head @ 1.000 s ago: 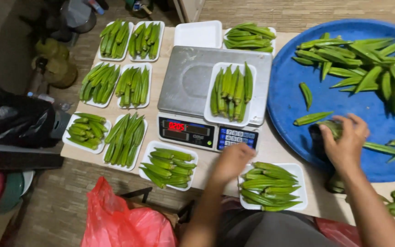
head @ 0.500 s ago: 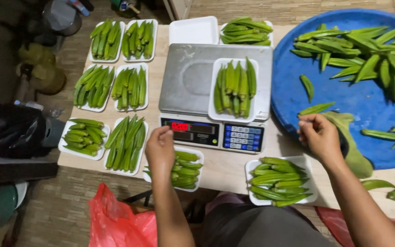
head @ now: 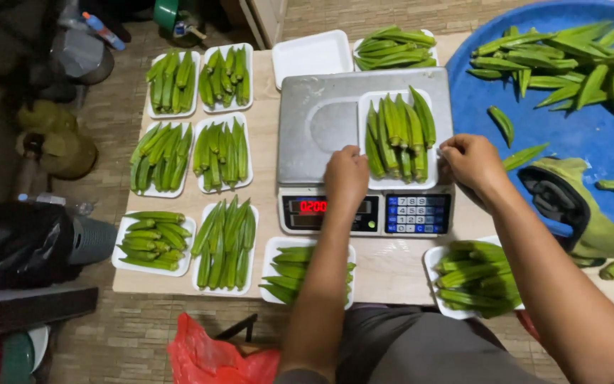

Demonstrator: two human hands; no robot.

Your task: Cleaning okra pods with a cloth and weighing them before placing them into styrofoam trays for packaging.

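A: Largest item first?
B: Round blue tub [head: 591, 153] at far right, loaded with loose okra pods [head: 570, 60]. A green-grey glove [head: 577, 206] lying on its near rim.

A: Next in size?
B: Wooden table [head: 264, 149], bearing a digital scale [head: 366, 153] at centre. Steel platform on top, red lit display and keypad on the near face.

A: On the platform?
B: One white foam tray of okra [head: 399, 139], set on the right half, pods lying lengthwise and roughly parallel.

A: Hand positions?
B: Left hand [head: 346, 174] closed on the tray's left near corner, fingers curled over the rim. Right hand [head: 472, 162] closed on the tray's right edge, knuckles up. Tray gripped from both sides, resting flat on the platform.

A: Surroundings?
B: Six filled trays [head: 197, 163] in rows left of the scale. Two more filled trays [head: 474, 277] at the near edge, one under each forearm. An empty white tray [head: 312, 57] and another filled tray [head: 392, 46] behind the scale. Red plastic bag [head: 214, 352] on the floor below.
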